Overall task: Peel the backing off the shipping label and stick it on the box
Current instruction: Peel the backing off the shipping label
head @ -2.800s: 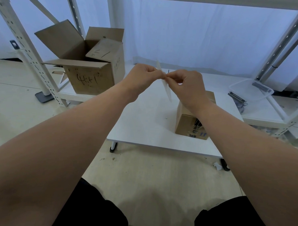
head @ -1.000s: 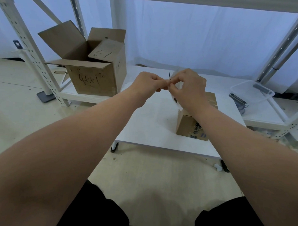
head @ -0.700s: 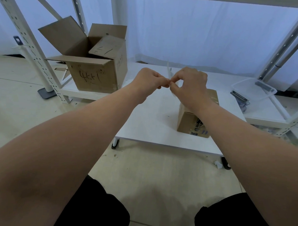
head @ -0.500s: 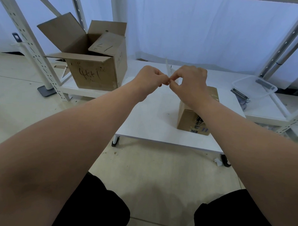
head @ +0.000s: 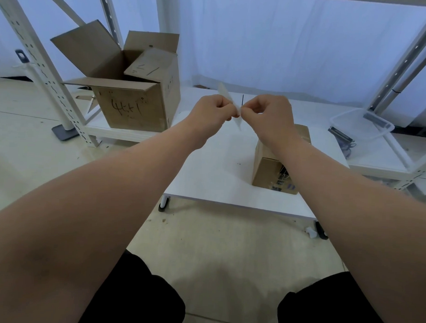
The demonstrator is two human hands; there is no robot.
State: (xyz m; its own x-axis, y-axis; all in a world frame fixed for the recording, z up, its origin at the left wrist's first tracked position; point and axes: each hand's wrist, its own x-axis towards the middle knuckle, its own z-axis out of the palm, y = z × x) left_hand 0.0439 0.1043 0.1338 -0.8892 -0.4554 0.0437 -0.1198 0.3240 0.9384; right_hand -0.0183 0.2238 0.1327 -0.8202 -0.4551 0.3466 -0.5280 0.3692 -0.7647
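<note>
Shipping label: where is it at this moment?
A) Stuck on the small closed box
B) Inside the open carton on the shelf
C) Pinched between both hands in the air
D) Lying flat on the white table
C: the left hand and right hand pinch the shipping label between their fingertips, above the table and clear of the small box.

Single head view, wide-angle, facing forward and down. Forearms close to lens, left hand (head: 212,110) and right hand (head: 269,115) mid-frame, table (head: 219,171) just beyond, rack (head: 41,58) and curtain (head: 283,43) farthest back.
</note>
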